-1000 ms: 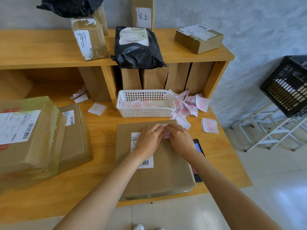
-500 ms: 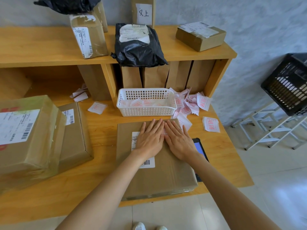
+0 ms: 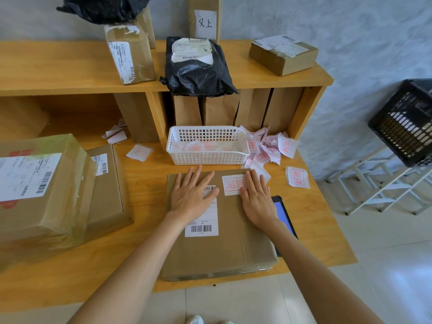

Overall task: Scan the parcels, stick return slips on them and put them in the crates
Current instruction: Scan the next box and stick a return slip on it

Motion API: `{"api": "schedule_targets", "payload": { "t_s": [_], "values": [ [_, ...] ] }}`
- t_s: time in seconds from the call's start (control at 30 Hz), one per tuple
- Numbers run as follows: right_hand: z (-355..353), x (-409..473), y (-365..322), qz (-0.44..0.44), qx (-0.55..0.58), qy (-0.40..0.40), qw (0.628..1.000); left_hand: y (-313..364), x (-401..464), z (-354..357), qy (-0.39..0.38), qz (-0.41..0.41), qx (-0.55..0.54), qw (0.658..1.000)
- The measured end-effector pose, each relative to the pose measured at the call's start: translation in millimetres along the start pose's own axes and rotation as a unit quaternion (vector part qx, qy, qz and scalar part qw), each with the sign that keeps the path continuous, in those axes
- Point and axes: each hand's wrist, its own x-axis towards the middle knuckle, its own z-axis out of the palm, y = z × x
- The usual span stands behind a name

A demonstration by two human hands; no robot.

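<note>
Red-stamped return slip (image 3: 233, 184) now lies uncovered on the parcel (image 3: 233, 237) mid-desk — left hand (image 3: 190, 197) and right hand (image 3: 257, 202), flat-fingered, have slid apart — stuck, so crating likely follows.

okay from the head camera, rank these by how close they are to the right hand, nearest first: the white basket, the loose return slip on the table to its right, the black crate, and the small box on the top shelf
From the right hand:
1. Loose return slip, on the table just right of it.
2. White basket, ahead and left.
3. Black crate, far right, off the table.
4. Small box, top shelf, right end.
</note>
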Motion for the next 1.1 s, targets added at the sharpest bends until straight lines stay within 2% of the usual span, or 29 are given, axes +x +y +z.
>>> {"api": "schedule_targets", "payload": {
  "t_s": [0.1, 0.17, 0.23, 0.3, 0.37, 0.47, 0.5, 0.7, 0.93, 1.1],
  "values": [
    [-2, -2, -2, -0.011, 0.045, -0.007, 0.999, -5, -2, -4, -0.006, 0.004, -0.007, 1.0],
    [-7, -6, -5, 0.0, 0.096, -0.007, 0.995, -7, -6, -11, -0.008, 0.028, -0.049, 0.998],
    [-11, -14, -5, 0.023, 0.176, 0.006, 0.984, -14, -15, -19, 0.01, 0.042, -0.14, 0.989],
    [-14, -22, -1, 0.071, 0.297, 0.02, 0.952, -28, -31, -24, 0.05, 0.003, -0.254, 0.966],
    [-15, -31, 3, 0.129, 0.414, 0.008, 0.901, -41, -49, -24, 0.065, -0.081, -0.374, 0.922],
    [-14, -39, 12, 0.163, 0.486, -0.014, 0.859, -46, -74, -20, 0.026, -0.191, -0.582, 0.79],
    [-12, -40, 15, 0.167, 0.497, -0.018, 0.852, -45, -80, -17, 0.01, -0.208, -0.615, 0.76],
    [-4, -50, 21, 0.202, 0.516, -0.039, 0.832, -43, -86, 11, -0.027, -0.204, -0.707, 0.676],
    [1, -54, 15, 0.186, 0.528, -0.032, 0.828, -43, -83, 1, -0.047, -0.216, -0.736, 0.64],
    [-33, -50, -5, 0.145, 0.546, -0.019, 0.825, -46, -67, -35, -0.003, -0.142, -0.724, 0.675]
  ]
}}
